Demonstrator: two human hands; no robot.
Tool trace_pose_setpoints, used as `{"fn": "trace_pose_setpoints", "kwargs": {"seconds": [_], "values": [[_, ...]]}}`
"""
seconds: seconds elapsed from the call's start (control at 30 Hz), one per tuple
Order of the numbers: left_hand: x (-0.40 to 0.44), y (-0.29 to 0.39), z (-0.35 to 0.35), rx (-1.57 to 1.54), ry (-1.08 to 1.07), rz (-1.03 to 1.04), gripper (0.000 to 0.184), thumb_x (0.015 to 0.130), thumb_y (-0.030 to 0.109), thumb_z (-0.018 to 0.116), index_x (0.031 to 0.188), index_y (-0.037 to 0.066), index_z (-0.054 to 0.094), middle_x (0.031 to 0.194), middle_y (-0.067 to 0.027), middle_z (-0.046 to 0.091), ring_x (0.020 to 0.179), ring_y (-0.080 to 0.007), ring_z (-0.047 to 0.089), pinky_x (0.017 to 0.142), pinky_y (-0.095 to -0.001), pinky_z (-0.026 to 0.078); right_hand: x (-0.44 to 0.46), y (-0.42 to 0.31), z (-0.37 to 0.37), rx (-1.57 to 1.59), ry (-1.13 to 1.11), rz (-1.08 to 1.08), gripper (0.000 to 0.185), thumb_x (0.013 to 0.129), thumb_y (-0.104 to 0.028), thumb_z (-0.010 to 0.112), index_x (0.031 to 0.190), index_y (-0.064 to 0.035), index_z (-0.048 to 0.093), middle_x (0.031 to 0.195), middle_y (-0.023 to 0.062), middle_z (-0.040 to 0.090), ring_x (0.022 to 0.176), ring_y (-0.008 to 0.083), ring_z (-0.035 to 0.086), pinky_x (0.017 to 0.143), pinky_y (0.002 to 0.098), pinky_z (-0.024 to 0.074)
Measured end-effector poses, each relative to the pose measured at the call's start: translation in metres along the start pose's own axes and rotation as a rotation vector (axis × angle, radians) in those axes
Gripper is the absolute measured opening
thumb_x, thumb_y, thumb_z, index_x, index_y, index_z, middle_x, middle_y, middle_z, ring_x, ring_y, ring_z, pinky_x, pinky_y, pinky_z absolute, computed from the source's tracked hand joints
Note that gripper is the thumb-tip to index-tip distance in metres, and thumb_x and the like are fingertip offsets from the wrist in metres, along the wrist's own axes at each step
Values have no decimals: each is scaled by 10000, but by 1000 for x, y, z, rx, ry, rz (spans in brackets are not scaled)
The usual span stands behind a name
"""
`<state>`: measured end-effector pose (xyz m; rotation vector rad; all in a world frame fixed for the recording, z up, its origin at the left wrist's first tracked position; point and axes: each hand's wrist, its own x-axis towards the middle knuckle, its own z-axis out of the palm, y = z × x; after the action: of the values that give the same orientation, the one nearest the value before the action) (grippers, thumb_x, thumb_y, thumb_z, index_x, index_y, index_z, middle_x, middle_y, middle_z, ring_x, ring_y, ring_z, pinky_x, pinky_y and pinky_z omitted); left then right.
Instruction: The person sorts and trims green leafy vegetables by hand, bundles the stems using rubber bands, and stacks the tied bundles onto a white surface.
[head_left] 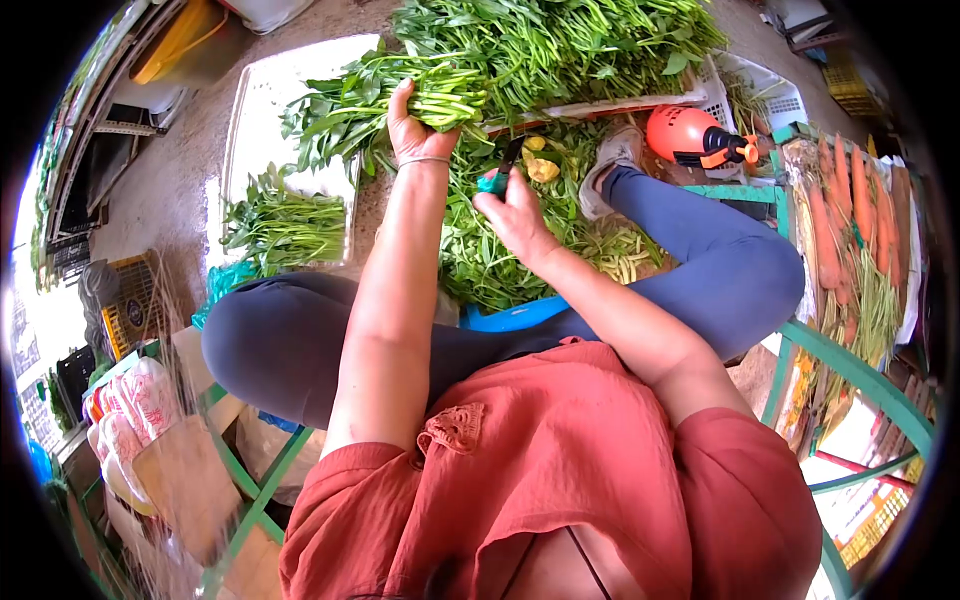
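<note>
My left hand is closed round a bunch of leafy green stems, with the cut stem ends toward the right and the leaves toward the left. To its right, my right hand grips a knife with a dark blade pointing up and a green handle. Beneath the knife lies a heap of loose leaves and trimmings, with a yellowish piece on it. A large pile of leafy stems lies beyond my hands. Another bunch rests on a white tray at the left.
An orange spray bottle stands right of my shoe. Carrots lie at the far right beside a green metal frame. A blue container edge shows between my legs. A yellow crate is at the left.
</note>
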<state>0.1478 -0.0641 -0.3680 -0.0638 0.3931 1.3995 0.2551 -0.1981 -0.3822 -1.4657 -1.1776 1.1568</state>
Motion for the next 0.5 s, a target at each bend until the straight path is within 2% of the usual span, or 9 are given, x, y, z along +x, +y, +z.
{"fn": "trace_pose_setpoints", "kwargs": {"seconds": [0.07, 0.1, 0.2, 0.23, 0.33, 0.47, 0.5], "values": [[-4, -7, 2, 16, 16, -3, 310, 708, 187, 614, 963, 36, 523, 986, -159, 580, 926, -325, 552, 877, -498, 407, -2, -19, 4, -160, -46, 25, 355, 709, -267, 600, 954, -43, 474, 717, 93, 574, 613, 221, 554, 591, 326, 444], [-7, -10, 4, 34, 32, 1, 291, 712, 188, 615, 949, 43, 528, 970, -146, 585, 910, -315, 557, 867, -493, 415, -1, -23, 7, -163, -61, 78, 352, 723, -273, 570, 976, -46, 477, 716, 135, 582, 645, 265, 575, 608, 358, 452], [-17, -18, 6, 75, 97, 0, 226, 722, 172, 616, 901, 51, 550, 934, -124, 597, 889, -304, 561, 866, -496, 414, 4, -33, 13, -288, -37, 107, 377, 741, -241, 524, 1018, 9, 473, 668, 136, 561, 603, 269, 551, 596, 361, 444], [-21, -19, 6, 78, 97, -5, 226, 722, 172, 616, 901, 51, 550, 934, -124, 597, 889, -304, 561, 866, -496, 414, 4, -35, 14, -417, -66, 86, 412, 762, -255, 454, 1073, 16, 453, 717, 213, 575, 677, 358, 567, 629, 431, 447], [-29, -20, 6, 188, 109, -8, 240, 726, 168, 621, 904, 27, 545, 923, -142, 601, 857, -316, 573, 817, -483, 453, 3, -36, 16, -550, -66, 53, 407, 773, -244, 436, 1094, 6, 446, 755, 231, 588, 713, 377, 574, 650, 464, 447], [-29, -20, 1, 192, 54, -40, 289, 734, 164, 607, 957, -1, 527, 959, -184, 590, 882, -325, 569, 834, -487, 442, 5, -34, 17, -622, -86, 134, 390, 807, -251, 451, 1105, 1, 450, 741, 227, 592, 694, 382, 579, 641, 469, 458], [-28, -21, 0, 159, 40, -52, 287, 734, 160, 605, 956, -5, 526, 961, -183, 589, 884, -327, 568, 842, -490, 435, 8, -32, 18, -611, -30, 149, 351, 815, -257, 469, 1047, 5, 498, 739, 224, 593, 681, 384, 578, 628, 461, 465]]}}
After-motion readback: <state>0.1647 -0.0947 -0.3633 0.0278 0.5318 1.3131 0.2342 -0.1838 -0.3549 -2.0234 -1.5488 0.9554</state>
